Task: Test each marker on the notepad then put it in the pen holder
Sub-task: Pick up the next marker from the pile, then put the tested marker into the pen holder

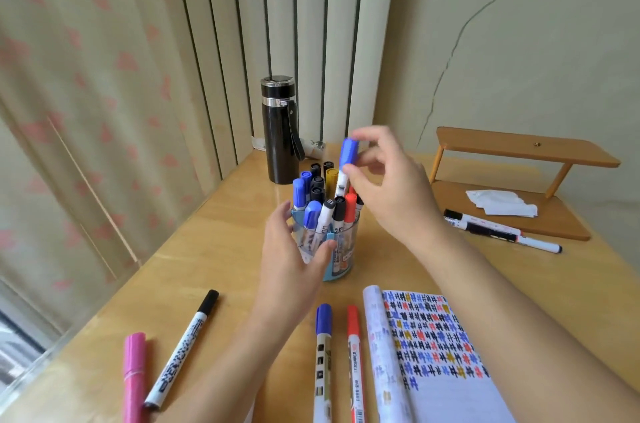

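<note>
A clear pen holder with a blue base stands mid-table, packed with several capped markers. My right hand pinches a blue-capped marker by its upper end, its lower part down among the others in the holder. My left hand curls around the holder's left side, thumb against its front. The notepad lies open at the lower right, covered with coloured test marks. On the table in front lie a blue marker, a red marker, a black marker and a pink marker.
A black flask stands behind the holder near the curtain. A wooden shelf sits at the right with white paper on it, and two black-capped markers lie in front of it. The table's left edge runs along a window.
</note>
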